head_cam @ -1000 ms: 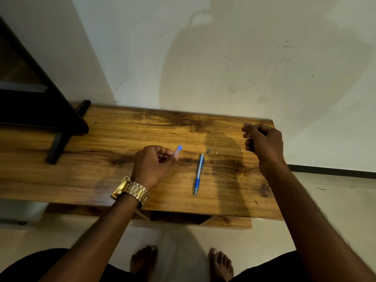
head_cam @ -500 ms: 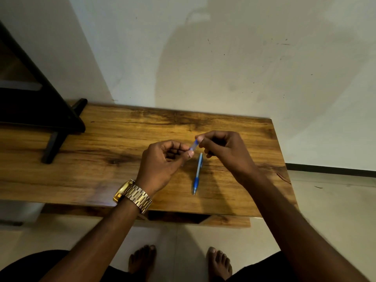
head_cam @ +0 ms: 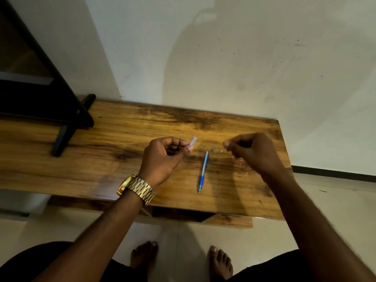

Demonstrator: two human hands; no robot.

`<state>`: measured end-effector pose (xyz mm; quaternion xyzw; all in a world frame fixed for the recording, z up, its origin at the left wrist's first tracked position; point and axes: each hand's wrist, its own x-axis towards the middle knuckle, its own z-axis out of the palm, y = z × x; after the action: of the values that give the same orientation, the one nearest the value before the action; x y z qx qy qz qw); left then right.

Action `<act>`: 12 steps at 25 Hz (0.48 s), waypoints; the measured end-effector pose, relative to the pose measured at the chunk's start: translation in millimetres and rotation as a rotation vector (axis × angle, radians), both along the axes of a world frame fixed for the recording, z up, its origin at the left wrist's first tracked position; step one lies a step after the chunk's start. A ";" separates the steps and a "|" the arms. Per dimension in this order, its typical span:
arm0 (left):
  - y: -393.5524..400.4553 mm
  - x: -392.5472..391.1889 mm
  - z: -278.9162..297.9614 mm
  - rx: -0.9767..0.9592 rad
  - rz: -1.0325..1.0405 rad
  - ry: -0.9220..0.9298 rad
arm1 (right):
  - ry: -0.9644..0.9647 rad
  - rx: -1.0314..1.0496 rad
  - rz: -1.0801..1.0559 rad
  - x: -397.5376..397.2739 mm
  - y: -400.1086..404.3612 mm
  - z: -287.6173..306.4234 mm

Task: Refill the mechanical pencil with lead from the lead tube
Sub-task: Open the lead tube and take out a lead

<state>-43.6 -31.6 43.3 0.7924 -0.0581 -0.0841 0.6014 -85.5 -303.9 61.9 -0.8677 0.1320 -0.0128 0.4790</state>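
A blue mechanical pencil [head_cam: 203, 171] lies on the wooden table [head_cam: 114, 163], its tip pointing toward me. Just left of it and above the table, my left hand [head_cam: 162, 159] pinches the pale translucent lead tube [head_cam: 192, 141]; the tube's upper end pokes out bare, with no blue cap on it. My right hand [head_cam: 251, 152] hovers to the right of the pencil with thumb and forefinger pinched together. Whatever it holds is hidden by the fingertips. Two tiny loose parts [head_cam: 213, 148] [head_cam: 221, 151] rest on the table between the pencil's top end and my right hand.
A black stand [head_cam: 67, 127] sits on the table's left end. A white wall rises right behind the table. The table's right edge lies just past my right hand. My bare feet [head_cam: 144, 255] are on the tiled floor below the near edge.
Half a second ago both hands met at the tube's blue tip. My right hand has since pulled away to the right, and the blue tip is gone from the tube.
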 end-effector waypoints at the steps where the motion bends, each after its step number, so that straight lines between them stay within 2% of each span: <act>1: 1.3 2.4 0.5 -0.017 0.015 0.008 | 0.117 -0.090 0.067 -2.7 -0.1 -4.2; 3: 2.4 6.0 1.1 -0.037 0.026 0.016 | 0.290 -0.166 0.139 -2.1 3.3 -14.0; 5: 2.2 6.1 1.2 -0.040 0.028 0.023 | 0.372 -0.133 0.132 1.2 5.4 -18.7; 9: 2.4 3.6 2.0 -0.019 0.016 0.032 | 0.415 -0.017 0.001 8.2 2.4 -23.9; 12: 2.1 2.0 4.4 -0.019 0.014 0.048 | 0.471 -0.003 -0.076 10.4 1.4 -24.6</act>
<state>-41.6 -29.5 47.7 0.7847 -0.0391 -0.0983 0.6108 -75.1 -302.5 37.3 -0.8419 0.2727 0.1715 0.4330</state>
